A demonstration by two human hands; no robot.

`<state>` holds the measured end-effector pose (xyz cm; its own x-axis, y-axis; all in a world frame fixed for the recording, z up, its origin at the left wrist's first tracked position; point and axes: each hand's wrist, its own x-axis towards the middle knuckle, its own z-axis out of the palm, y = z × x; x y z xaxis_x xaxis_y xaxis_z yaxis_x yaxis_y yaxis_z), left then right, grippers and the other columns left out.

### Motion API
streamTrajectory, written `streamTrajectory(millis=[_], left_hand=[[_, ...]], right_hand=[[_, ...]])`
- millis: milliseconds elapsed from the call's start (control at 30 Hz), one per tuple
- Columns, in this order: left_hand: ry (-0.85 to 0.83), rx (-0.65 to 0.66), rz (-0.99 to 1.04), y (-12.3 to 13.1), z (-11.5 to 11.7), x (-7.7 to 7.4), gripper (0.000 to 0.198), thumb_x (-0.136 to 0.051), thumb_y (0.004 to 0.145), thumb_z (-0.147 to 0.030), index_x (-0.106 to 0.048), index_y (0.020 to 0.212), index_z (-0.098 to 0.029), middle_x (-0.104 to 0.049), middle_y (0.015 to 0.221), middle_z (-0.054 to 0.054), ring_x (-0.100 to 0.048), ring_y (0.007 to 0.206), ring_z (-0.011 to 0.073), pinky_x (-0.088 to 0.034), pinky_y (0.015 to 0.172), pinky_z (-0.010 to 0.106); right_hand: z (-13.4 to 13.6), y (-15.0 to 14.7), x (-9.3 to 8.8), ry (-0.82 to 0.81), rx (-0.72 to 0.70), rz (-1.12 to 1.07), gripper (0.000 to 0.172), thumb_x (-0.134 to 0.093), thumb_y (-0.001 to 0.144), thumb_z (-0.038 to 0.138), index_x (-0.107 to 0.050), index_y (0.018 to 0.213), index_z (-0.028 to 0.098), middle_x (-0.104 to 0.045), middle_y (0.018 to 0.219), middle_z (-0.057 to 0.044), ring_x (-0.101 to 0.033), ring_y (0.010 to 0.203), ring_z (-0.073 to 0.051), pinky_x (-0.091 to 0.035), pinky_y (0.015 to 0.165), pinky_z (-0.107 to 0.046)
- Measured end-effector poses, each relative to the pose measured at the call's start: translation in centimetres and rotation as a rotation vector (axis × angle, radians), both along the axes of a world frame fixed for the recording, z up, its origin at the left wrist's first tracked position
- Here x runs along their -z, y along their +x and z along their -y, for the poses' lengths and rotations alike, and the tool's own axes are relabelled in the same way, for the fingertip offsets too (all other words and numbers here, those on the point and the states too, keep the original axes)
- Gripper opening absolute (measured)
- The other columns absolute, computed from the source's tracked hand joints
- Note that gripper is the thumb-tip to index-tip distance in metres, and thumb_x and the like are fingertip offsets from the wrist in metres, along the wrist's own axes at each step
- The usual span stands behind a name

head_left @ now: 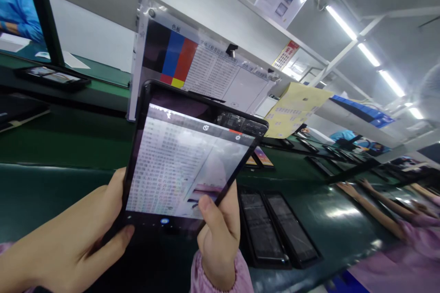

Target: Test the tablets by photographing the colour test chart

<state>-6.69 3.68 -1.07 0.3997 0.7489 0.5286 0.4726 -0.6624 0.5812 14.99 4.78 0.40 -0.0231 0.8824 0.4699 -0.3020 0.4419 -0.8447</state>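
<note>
The tablet (192, 160) is held up, tilted, before the colour chart (213, 66); the left hand (82, 238) pinches its lower left edge; the right hand (220, 233) clasps its lower right edge, thumb over the front; two dark tablets (261, 229) lie side by side on the green bench (51, 197), just beside the right hand.

Black around the rectangular glass-fronted tablet (187, 165); dark green across the smooth, flat surface (68, 146); mauve on the gathered cloth sleeve (220, 282); blocked in black, blue, red and yellow on the rectangular paper chart (213, 68).
</note>
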Motion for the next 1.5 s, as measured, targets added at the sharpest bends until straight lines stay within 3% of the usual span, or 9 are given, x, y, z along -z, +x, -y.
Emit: streamTrajectory(millis=[100,267,667,1000,1500], left_hand=[[0.01,0.047,-0.011,-0.19,-0.22,0.05,0.081,-0.045,0.099,-0.027,-0.006,0.17,-0.03,-0.07,0.122,0.006,-0.073,0.108,0.0247,-0.066,0.087,0.033],[0.002,-0.018,0.023,0.15,-0.01,-0.09,0.076,-0.039,0.101,-0.026,-0.008,0.169,-0.034,-0.069,0.125,0.006,-0.072,0.111,0.0248,-0.066,0.088,0.035],[0.009,0.033,-0.004,-0.31,-0.41,0.28,0.08,-0.043,0.099,-0.026,-0.005,0.17,-0.029,-0.069,0.126,0.008,-0.072,0.112,0.0251,-0.066,0.089,0.034],[0.014,0.047,-0.034,-0.55,-0.59,0.53,0.081,-0.046,0.097,-0.026,-0.008,0.169,-0.027,-0.066,0.13,0.011,-0.071,0.114,0.0271,-0.066,0.089,0.036],[0.0,0.042,-0.072,-0.63,-0.59,0.53,0.076,-0.044,0.1,-0.023,-0.012,0.168,-0.02,-0.059,0.138,0.014,-0.064,0.127,0.0245,-0.06,0.104,0.035]], right_hand=[[-0.08,-0.05,0.06,-0.012,0.031,0.001,0.049,-0.065,0.103,0.031,-0.058,0.151,0.034,-0.074,0.135,-0.005,-0.072,0.123,-0.029,-0.062,0.105,-0.045],[-0.05,-0.09,0.05,0.012,0.002,-0.007,0.05,-0.065,0.102,0.032,-0.057,0.152,0.034,-0.074,0.135,-0.005,-0.072,0.123,-0.031,-0.062,0.105,-0.048],[-0.04,-0.19,0.04,0.002,0.002,-0.039,0.052,-0.066,0.103,0.025,-0.056,0.152,0.038,-0.072,0.138,-0.003,-0.071,0.125,-0.026,-0.06,0.108,-0.042],[0.0,0.02,0.06,-0.019,0.033,0.025,0.051,-0.066,0.103,0.031,-0.056,0.152,0.038,-0.072,0.141,-0.004,-0.071,0.126,-0.029,-0.059,0.108,-0.046],[-0.08,-0.24,-0.01,0.009,-0.005,-0.037,0.051,-0.065,0.103,0.025,-0.057,0.152,0.037,-0.073,0.138,-0.004,-0.071,0.125,-0.027,-0.061,0.108,-0.043]])
